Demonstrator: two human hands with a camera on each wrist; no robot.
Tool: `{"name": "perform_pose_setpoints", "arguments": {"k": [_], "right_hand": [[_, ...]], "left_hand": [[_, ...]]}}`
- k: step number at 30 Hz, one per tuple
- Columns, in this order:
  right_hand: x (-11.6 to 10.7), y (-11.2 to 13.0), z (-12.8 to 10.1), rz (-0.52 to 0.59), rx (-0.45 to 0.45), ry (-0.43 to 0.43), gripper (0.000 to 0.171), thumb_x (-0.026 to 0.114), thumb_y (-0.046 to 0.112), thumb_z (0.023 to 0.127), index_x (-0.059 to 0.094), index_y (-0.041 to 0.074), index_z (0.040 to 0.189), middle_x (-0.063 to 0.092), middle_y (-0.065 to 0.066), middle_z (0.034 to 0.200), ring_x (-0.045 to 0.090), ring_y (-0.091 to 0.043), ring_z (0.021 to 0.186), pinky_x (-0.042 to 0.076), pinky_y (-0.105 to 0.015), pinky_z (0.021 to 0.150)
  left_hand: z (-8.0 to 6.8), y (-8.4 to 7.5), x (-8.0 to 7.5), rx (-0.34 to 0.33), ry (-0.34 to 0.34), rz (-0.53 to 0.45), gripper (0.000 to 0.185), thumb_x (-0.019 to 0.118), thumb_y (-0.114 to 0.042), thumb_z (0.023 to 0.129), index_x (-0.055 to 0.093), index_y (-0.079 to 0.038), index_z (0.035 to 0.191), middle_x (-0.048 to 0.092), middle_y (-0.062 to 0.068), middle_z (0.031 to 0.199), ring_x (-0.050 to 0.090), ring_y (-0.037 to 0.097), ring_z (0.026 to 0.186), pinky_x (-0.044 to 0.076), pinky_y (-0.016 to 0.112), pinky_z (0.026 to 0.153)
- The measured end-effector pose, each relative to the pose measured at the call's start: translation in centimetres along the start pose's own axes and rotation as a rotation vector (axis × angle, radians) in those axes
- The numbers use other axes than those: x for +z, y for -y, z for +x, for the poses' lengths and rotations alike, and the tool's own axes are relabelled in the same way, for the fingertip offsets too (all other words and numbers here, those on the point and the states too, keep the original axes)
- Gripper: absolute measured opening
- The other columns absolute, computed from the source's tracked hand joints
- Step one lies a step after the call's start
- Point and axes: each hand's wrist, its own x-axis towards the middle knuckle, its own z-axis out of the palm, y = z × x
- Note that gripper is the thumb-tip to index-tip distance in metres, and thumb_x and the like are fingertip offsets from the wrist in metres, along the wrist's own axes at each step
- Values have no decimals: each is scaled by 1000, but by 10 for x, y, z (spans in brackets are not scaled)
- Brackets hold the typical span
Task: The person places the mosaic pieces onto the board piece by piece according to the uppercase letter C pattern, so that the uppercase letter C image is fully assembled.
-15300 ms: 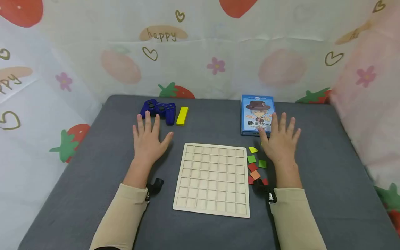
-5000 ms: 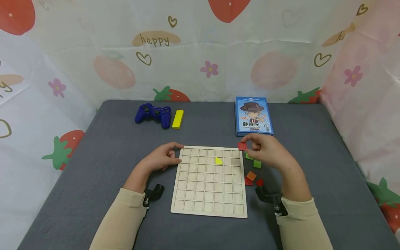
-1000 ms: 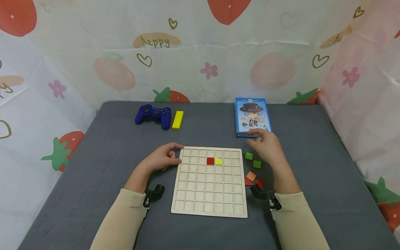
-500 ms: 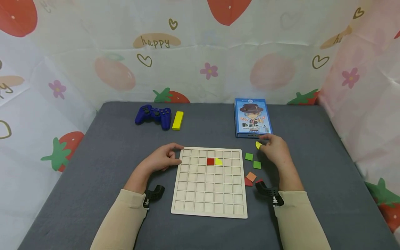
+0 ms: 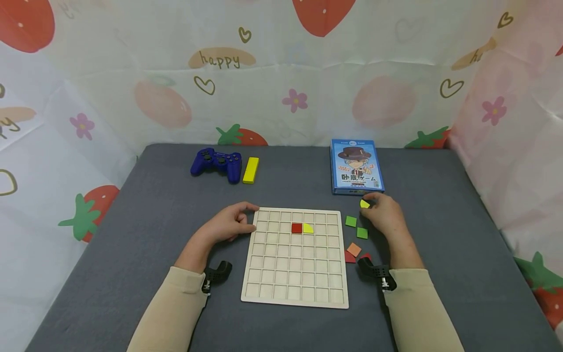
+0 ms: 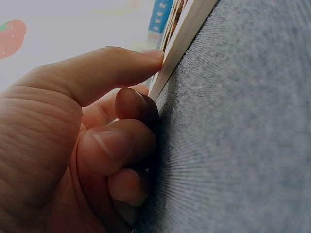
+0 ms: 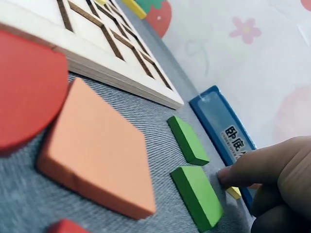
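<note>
Pale wooden grid tray holds a red square tile and a yellow quarter-round tile in adjacent cells. Right hand pinches a second yellow quarter-round piece; left hand, fingers curled, grips the tray's edge.

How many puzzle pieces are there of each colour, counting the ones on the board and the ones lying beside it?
Red: 3, a square in the wooden board and two on the cloth.
Yellow: 2, one in the board and one that the right hand pinches.
Green: 2 squares.
Orange: 1 square.
Total: 8.

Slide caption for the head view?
Left hand steadies the grid board; right hand pinches a yellow piece.
</note>
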Motion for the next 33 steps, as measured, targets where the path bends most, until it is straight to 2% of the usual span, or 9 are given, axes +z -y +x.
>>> {"name": "perform_pose_setpoints", "arguments": {"k": [3, 11, 21, 27, 33], "right_hand": [[0, 0, 0, -4, -6, 1, 46, 70, 21, 95, 62, 0, 135, 60, -8, 76, 54, -23, 71, 40, -36, 63], [-2, 0, -3, 16, 11, -26, 47, 65, 14, 92, 60, 0, 137, 48, -4, 67, 47, -21, 61, 36, -36, 58], [4, 2, -5, -33, -21, -37, 49, 66, 19, 92, 61, 3, 138, 61, -10, 82, 53, -27, 77, 37, -38, 65], [4, 2, -5, -43, -32, -34, 44, 67, 19, 92, 63, 3, 133, 57, -8, 76, 51, -25, 72, 36, -37, 62], [5, 0, -4, -52, -56, -27, 43, 67, 21, 91, 64, 3, 130, 57, -8, 76, 50, -25, 71, 35, -37, 62]], "left_hand": [[0, 0, 0, 2, 2, -4, 55, 75, -9, 94, 54, -8, 144, 48, 1, 60, 36, 13, 40, 34, 28, 44], [0, 0, 0, 2, -1, -2, 54, 75, -9, 94, 54, -8, 144, 47, 1, 60, 35, 13, 40, 34, 29, 44], [-1, 0, 0, 1, -2, -2, 54, 75, -9, 94, 54, -7, 144, 47, 1, 60, 35, 13, 40, 34, 28, 44], [0, 0, 0, 2, -3, -2, 54, 75, -9, 94, 54, -8, 144, 47, 1, 60, 35, 13, 40, 34, 28, 44], [0, 0, 1, 2, -3, -8, 54, 75, -9, 94, 54, -8, 144, 47, 1, 59, 35, 13, 39, 34, 28, 44]]}}
